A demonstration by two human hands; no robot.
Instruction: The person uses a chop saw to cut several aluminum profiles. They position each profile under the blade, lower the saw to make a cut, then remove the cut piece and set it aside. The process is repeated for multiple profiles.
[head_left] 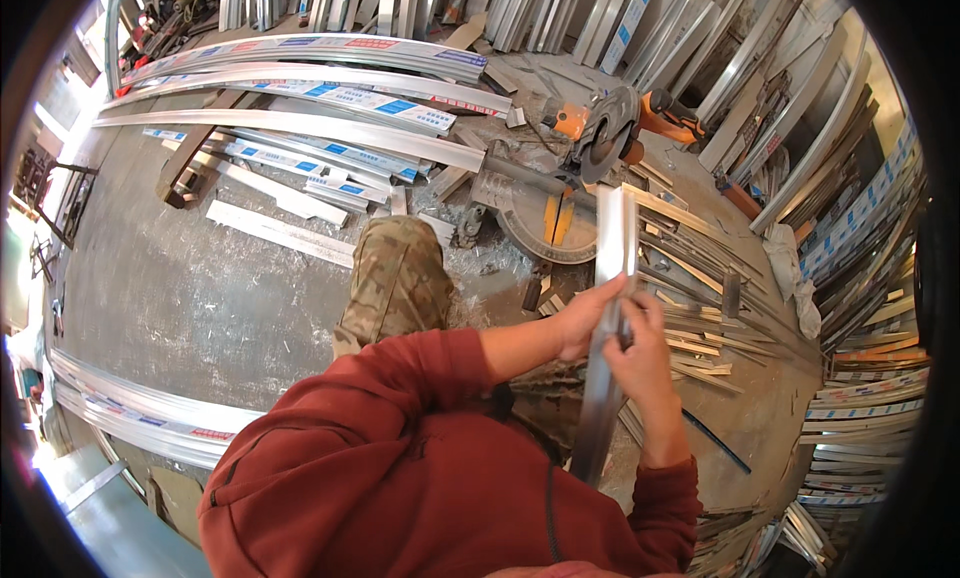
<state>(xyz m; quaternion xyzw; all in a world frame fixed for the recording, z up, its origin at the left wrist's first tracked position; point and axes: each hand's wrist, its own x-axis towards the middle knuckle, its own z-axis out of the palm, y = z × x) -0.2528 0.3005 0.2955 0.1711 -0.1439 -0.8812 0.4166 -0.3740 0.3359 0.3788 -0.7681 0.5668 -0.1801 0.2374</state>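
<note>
A long silvery aluminium profile (611,233) stands up in front of my chest, its far end close to the mitre saw and its lower part passing down beside my right thigh. My left hand (588,321) grips it from the left side, with the fingers partly hidden behind the metal. From the right, my right hand (643,350) closes on the same profile a little lower, fingers bent against its edge. The mitre saw (535,203), with an orange motor housing and a round grey base, sits on the floor just beyond the profile.
Several long profiles (330,131) with blue-and-white film lie left of the saw. Thin offcuts (700,323) are heaped on the right floor. More profiles (850,418) fill the right wall, and others (540,13) lean at the back. A bundle (150,413) lies at lower left.
</note>
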